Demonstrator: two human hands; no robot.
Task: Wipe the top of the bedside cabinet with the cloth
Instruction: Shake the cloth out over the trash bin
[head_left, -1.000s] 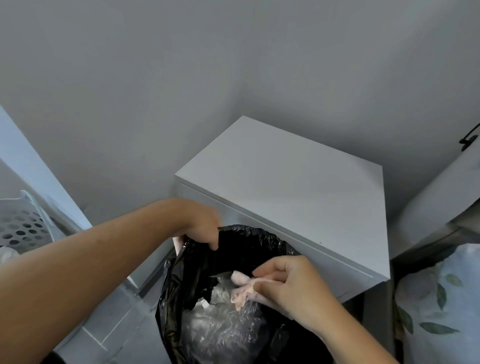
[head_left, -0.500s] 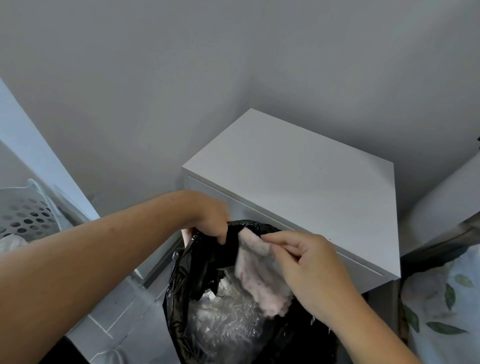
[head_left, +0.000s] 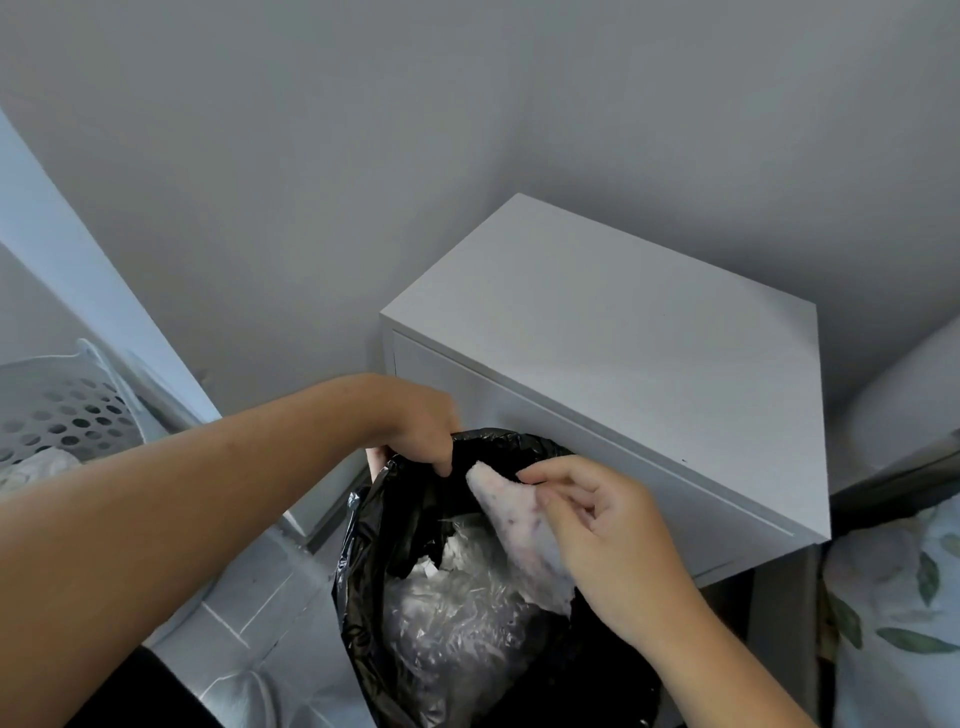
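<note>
The white bedside cabinet (head_left: 618, 332) stands in the corner against the grey wall, its top bare. Just in front of it hangs a black bin bag (head_left: 410, 525), open at the top, with crumpled clear plastic inside. My left hand (head_left: 421, 421) grips the bag's rim at the back left. My right hand (head_left: 602, 525) pinches a pale pink cloth (head_left: 519, 525) by its upper edge, and the cloth hangs down over the bag's mouth. The cloth's lower end is partly hidden behind my right hand.
A white perforated laundry basket (head_left: 57, 410) sits at the left edge. Bedding with a leaf print (head_left: 893, 587) lies at the lower right, beside the cabinet. A white rounded shape (head_left: 909, 410) stands to the cabinet's right. Pale floor tiles (head_left: 249, 597) show below left.
My right hand has lifted the cloth up out of the bag, from down among the plastic to the level of the rim. My left hand has kept its hold on the rim.
</note>
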